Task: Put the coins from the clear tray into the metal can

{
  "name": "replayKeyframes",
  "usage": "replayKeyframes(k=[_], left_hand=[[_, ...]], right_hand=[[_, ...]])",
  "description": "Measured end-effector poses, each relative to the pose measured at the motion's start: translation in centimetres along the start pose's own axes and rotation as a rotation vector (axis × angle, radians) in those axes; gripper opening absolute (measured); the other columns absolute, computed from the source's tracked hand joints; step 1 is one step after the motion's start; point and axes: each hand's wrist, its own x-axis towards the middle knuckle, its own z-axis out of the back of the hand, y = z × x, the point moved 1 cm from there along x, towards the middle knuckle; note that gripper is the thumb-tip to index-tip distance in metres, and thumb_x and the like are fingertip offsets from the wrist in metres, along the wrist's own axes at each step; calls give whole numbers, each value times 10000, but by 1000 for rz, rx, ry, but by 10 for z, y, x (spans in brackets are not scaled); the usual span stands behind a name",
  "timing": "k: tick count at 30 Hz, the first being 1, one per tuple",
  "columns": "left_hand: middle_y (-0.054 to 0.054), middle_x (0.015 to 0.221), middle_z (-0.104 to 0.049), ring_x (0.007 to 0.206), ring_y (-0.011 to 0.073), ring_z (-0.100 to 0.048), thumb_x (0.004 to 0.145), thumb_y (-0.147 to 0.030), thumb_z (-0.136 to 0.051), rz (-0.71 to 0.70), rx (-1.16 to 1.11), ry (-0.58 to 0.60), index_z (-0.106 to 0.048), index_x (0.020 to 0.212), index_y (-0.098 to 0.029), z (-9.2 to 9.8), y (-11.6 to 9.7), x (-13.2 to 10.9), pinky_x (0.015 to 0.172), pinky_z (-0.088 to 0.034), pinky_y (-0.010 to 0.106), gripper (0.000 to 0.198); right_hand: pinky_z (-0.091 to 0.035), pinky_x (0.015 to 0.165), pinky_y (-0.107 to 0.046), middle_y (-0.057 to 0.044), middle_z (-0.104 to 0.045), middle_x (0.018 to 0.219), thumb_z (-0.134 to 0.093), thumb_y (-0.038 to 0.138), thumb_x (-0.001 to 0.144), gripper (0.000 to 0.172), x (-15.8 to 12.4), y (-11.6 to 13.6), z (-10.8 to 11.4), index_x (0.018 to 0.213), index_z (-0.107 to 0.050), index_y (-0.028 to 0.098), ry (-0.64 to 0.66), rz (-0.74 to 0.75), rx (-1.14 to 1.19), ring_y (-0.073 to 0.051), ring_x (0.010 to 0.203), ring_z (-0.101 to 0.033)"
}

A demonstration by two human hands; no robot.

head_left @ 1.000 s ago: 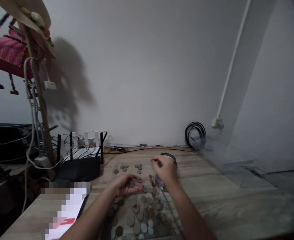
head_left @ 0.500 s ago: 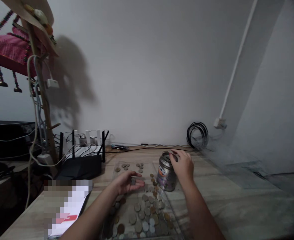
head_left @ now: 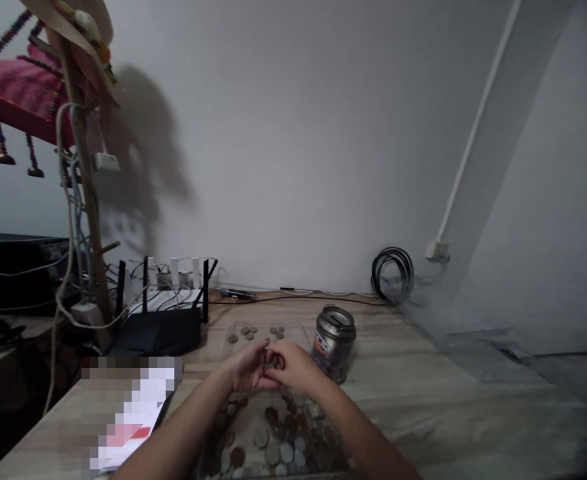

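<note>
My left hand [head_left: 247,371] is cupped palm up over a clear plastic tray [head_left: 249,419], with a few silver coins [head_left: 273,364] in it. Against that palm, my right hand [head_left: 296,367] has its fingertips curled and pinched on a coin, which the fingers partly hide. Loose silver and brown coins [head_left: 272,455] lie spread in the near part of the tray. Several small coins [head_left: 247,331] sit at its far end. A metal coin tin [head_left: 334,340], shaped like a can with a slot in the lid, stands upright just right of my hands.
A black router [head_left: 156,330] with antennas and cables stands at the left. In front of it lies a phone [head_left: 133,427], partly blurred out. A coiled black cable [head_left: 392,273] leans by the wall. A glass sheet [head_left: 493,357] rests at the right.
My right hand has left the tin's lid and moved left and down to my left palm. The fingers of my left hand have curled more around the coins.
</note>
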Motion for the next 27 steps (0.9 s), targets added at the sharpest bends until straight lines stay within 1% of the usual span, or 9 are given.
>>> replayKeyframes(k=[5, 8, 11, 13, 15, 17, 19, 21, 27], left_hand=[[78, 667, -639, 616, 147, -627, 768, -250, -413, 47, 93, -30, -570, 910, -83, 0, 1, 0, 559, -477, 206, 269], [106, 708, -650, 678, 166, -639, 746, -217, -410, 38, 80, -56, -563, 896, -68, 2, -1, 0, 559, -481, 202, 260], [130, 756, -654, 692, 163, -641, 732, -184, -413, 27, 65, -92, -555, 890, -60, 4, -2, 0, 565, -484, 196, 246], [138, 782, -654, 699, 160, -640, 743, -196, -412, 20, 57, -109, -556, 900, -57, 4, -3, 0, 576, -485, 197, 255], [143, 792, -653, 712, 169, -641, 772, -253, -400, 12, 45, -116, -557, 908, -54, 5, -3, 1, 583, -487, 209, 288], [150, 804, -649, 733, 186, -641, 797, -327, -384, 3, 23, -105, -554, 918, -50, 6, -2, 2, 599, -488, 228, 348], [154, 821, -645, 744, 197, -640, 807, -382, -378, -3, -1, -88, -546, 934, -48, 8, -2, 3, 613, -485, 240, 394], [156, 840, -642, 754, 201, -639, 805, -416, -385, -12, -12, -70, -539, 948, -52, 11, -1, 5, 617, -480, 242, 420], [162, 866, -636, 779, 211, -633, 787, -468, -410, -23, -21, -59, -536, 955, -66, 16, 0, 7, 612, -469, 244, 454]], right_hand=[[-321, 544, -197, 12, -594, 669, -574, 163, 658, 98, -1, -4, 1, 738, -628, 183, -13, -54, 17, -101, 607, -491], [-349, 577, -209, -1, -606, 694, -549, 167, 691, 104, -1, -3, 6, 730, -643, 188, -131, -21, 18, -112, 639, -513], [-367, 611, -225, -17, -606, 713, -526, 200, 730, 110, -3, -2, 25, 699, -630, 181, -333, 11, 14, -123, 672, -519], [-374, 651, -246, -31, -604, 719, -496, 234, 762, 148, -7, -4, 45, 703, -619, 178, -554, 10, -39, -137, 702, -515], [-368, 705, -277, -49, -602, 752, -487, 274, 769, 169, -15, -11, 69, 722, -618, 178, -798, -45, -159, -162, 762, -500], [-355, 730, -303, -61, -596, 796, -511, 299, 739, 166, -24, -24, 90, 703, -625, 184, -945, -165, -301, -188, 808, -472], [-350, 722, -313, -69, -586, 830, -538, 308, 695, 159, -30, -39, 103, 645, -632, 191, -959, -293, -395, -204, 824, -449], [-349, 713, -317, -73, -581, 844, -552, 309, 663, 157, -33, -52, 109, 594, -636, 195, -911, -371, -425, -211, 822, -441], [-344, 684, -308, -64, -588, 795, -541, 316, 639, 165, -32, -69, 108, 568, -630, 198, -860, -408, -410, -200, 771, -462]])
